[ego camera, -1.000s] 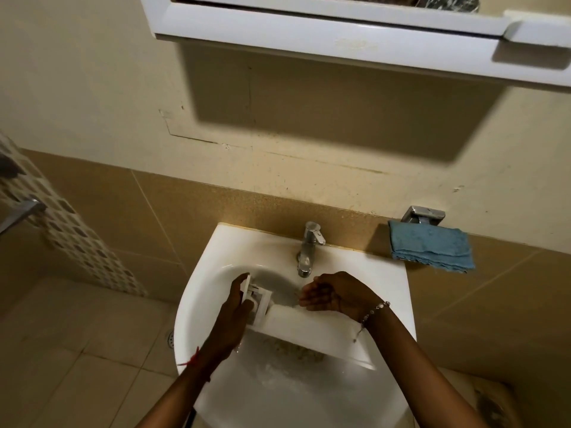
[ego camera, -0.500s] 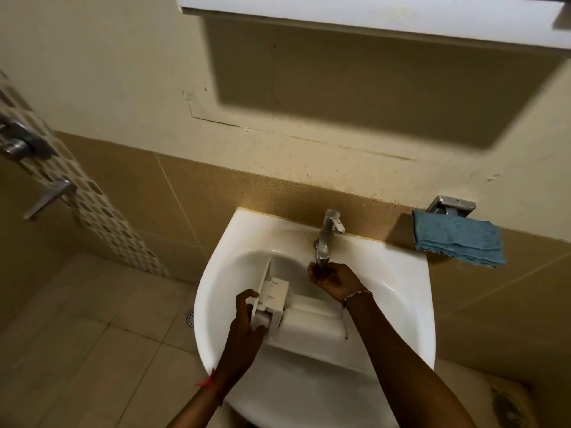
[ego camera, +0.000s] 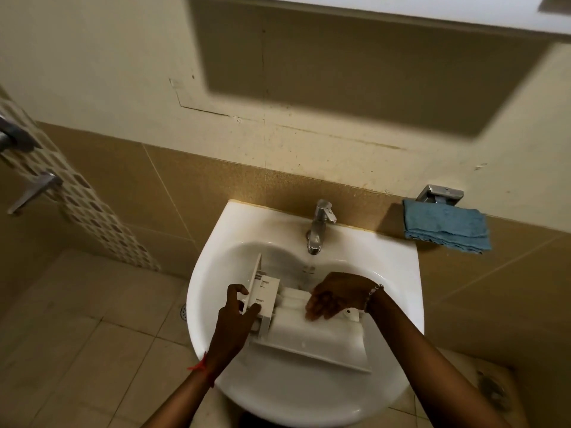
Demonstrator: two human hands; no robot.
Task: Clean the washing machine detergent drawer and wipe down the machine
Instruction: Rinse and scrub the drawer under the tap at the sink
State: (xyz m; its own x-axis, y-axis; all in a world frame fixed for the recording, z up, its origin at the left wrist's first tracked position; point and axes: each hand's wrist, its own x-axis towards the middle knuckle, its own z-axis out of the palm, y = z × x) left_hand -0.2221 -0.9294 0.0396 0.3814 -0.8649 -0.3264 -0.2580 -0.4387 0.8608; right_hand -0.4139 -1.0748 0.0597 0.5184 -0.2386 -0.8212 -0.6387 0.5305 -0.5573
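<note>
The white detergent drawer [ego camera: 312, 333] lies across the white sink [ego camera: 398, 304], its front panel at the left. My left hand [ego camera: 236, 319] grips that front panel, thumb and fingers on either side of it. Over the drawer's rear compartments, below the tap [ego camera: 318, 227], hovers my right hand [ego camera: 336, 296], palm down, fingertips touching the plastic. Whether water runs from the tap is unclear.
A folded blue cloth [ego camera: 446, 225] hangs from a chrome wall holder [ego camera: 438, 194] right of the sink. A white cabinet [ego camera: 401, 13] juts out overhead. A metal handle [ego camera: 31, 189] sticks out at the far left. Tiled floor with a drain [ego camera: 183, 310] lies to the left.
My right hand has come down from the tap's spout onto the drawer's rear part. The left hand keeps its hold on the front panel. The camera has tilted slightly.
</note>
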